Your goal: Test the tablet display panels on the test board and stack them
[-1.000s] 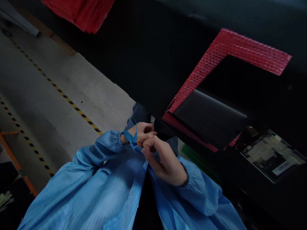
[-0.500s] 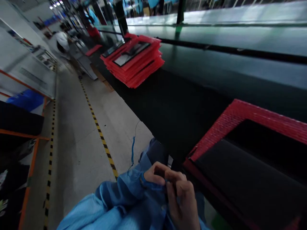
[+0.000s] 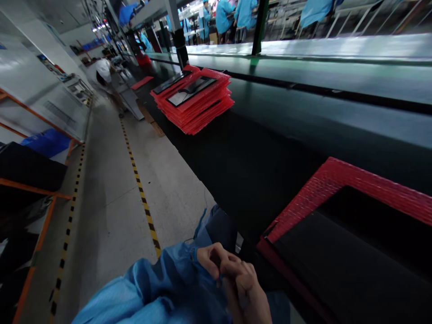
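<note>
My left hand (image 3: 211,261) and my right hand (image 3: 248,290) meet in front of my body at the bottom of the head view. Their curled fingers touch. A blue wrist strap (image 3: 194,254) circles my left wrist at the sleeve cuff. A bit of blue shows between the fingertips of my right hand, seemingly part of that strap. What my left fingers hold, if anything, is hidden. A blue cord (image 3: 200,223) hangs beside my leg. To the right of my hands lies a flat black panel (image 3: 351,256) on red bubble wrap bags (image 3: 313,193).
A long dark bench (image 3: 249,166) runs away to the upper left. On it stands a stack of red bubble bags (image 3: 199,110) with dark-framed panels on top. Left are a floor aisle (image 3: 111,198) with striped tape and an orange-framed rack (image 3: 43,229). Several people in blue sit farther back.
The view has tilted up slightly, so the bench and stack sit lower in the picture. My hands have shifted a little left and down in view, still together with fingers curled.
</note>
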The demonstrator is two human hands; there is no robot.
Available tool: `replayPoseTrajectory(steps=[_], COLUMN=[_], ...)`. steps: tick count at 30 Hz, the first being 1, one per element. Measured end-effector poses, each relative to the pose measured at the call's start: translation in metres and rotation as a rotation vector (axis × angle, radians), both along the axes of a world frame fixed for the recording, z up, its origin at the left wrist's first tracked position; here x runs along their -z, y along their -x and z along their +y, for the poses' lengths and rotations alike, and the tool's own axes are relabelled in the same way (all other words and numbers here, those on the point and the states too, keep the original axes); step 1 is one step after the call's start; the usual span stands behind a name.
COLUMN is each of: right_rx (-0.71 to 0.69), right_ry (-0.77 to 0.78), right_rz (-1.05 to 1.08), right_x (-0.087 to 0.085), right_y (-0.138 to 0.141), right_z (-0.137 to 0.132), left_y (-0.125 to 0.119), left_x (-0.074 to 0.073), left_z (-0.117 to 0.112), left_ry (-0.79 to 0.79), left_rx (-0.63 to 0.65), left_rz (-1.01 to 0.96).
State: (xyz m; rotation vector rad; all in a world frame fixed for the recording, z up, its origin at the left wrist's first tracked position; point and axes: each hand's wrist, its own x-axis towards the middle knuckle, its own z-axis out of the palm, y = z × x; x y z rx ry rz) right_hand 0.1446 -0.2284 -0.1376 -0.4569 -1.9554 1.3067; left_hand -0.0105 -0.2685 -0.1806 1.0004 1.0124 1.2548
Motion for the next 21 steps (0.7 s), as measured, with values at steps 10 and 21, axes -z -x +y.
replayPoseTrajectory(steps=[10, 21], right_rx=[0.107, 0.107], right_ry=[-0.212, 0.678], right_rz=[0.101, 0.166], right_x=[-0.027, -0.047], right_y=[0.019, 0.036], right_z=[0.007, 0.003], left_y=[-0.022, -0.009], left_x=[-0.036, -0.037], left_z=[0.029, 0.041], left_ry=[-0.227, -0.547], left_rx=[-0.325, -0.173], left_rz=[-0.677, -0.509])
